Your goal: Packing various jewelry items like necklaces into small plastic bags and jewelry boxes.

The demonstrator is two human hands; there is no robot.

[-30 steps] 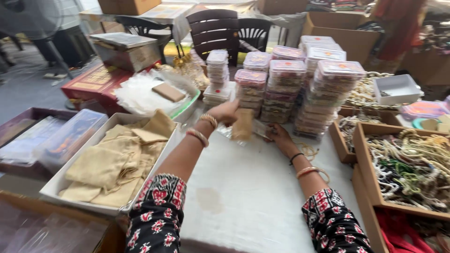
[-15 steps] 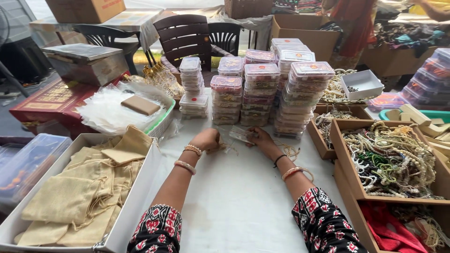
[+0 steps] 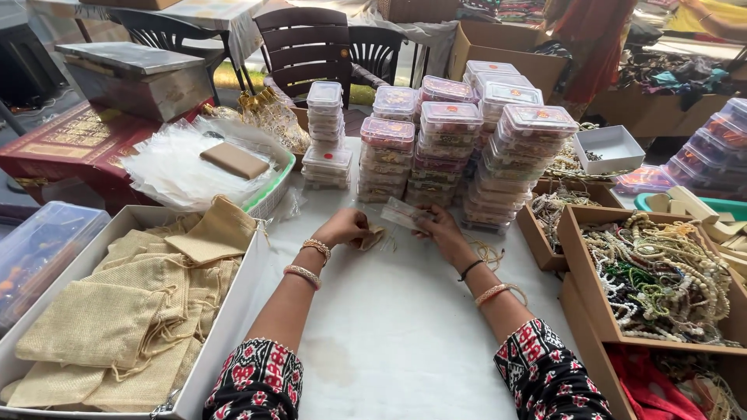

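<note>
Clear packet is pinched in right hand grip, low over white counter, just before stacked plastic boxes; small jute pouch is held closed-fingered by left hand

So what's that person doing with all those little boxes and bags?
A person sits at a white table. The left hand holds a small tan pouch, and the right hand holds a small clear packet right beside it. Behind the hands stand stacks of clear lidded boxes. A white tray of cloth bags sits to the left, and a wooden tray of beaded necklaces sits to the right.
</note>
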